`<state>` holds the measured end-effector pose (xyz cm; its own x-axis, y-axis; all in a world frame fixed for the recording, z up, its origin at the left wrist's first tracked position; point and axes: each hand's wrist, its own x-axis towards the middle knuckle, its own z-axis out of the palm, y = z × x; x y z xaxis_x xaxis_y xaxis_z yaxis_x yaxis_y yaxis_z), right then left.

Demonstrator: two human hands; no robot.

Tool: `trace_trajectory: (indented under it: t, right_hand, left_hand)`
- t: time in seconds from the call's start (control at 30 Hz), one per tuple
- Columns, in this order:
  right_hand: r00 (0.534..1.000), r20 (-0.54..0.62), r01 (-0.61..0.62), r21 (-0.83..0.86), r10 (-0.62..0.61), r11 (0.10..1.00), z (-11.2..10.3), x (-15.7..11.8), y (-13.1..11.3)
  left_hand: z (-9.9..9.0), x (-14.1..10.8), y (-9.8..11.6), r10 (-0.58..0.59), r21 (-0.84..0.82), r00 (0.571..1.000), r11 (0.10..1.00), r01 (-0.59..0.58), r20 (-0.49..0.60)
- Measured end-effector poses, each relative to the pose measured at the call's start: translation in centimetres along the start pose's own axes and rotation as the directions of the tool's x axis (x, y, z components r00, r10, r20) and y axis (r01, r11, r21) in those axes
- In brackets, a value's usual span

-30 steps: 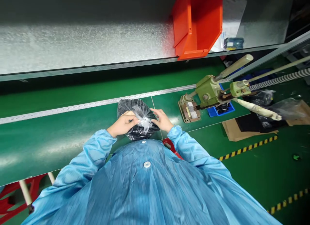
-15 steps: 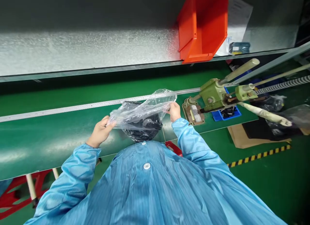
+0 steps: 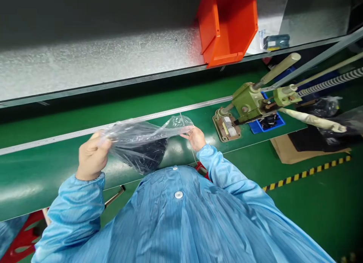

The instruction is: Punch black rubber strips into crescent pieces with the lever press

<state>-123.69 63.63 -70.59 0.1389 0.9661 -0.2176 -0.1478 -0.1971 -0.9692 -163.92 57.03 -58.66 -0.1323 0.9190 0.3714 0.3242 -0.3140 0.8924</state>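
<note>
A clear plastic bag (image 3: pixel 141 131) stretches between my two hands above the green bench. Inside its lower part lies a dark mass (image 3: pixel 149 153), whose separate pieces I cannot make out through the film. My left hand (image 3: pixel 93 155) is closed on the bag's left end, the plastic bunched at its thumb and fingers. At the opposite end my right hand (image 3: pixel 195 137) pinches the bag's edge between thumb and fingers. The bag hangs just in front of my blue smock, near the front edge of the bench.
On the right stands a green hand press (image 3: pixel 246 104) with a lever. Behind it a blue tray (image 3: pixel 280 123) holds small black parts. An orange bin (image 3: pixel 224 61) sits on the metal shelf (image 3: pixel 127 61) above. Brown cardboard (image 3: pixel 283 149) lies at far right.
Both hands have shifted left, my left one further, drawing the bag and its dark contents leftward. The view has turned slightly.
</note>
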Motion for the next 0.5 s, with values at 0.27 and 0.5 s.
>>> trace_trajectory:
  t: [0.27,0.5]
  right_hand:
    - [0.953,0.197,0.299,-0.487,-0.23,0.821,-0.1,-0.1,1.8]
    - [0.678,0.732,0.636,-0.539,-0.066,0.552,1.5,-3.2,4.1]
  left_hand:
    - [7.4,-5.5,1.0,0.025,0.091,0.677,0.987,-0.135,0.735]
    - [5.8,-6.7,-1.5,0.0,0.118,0.775,0.988,-0.095,0.631]
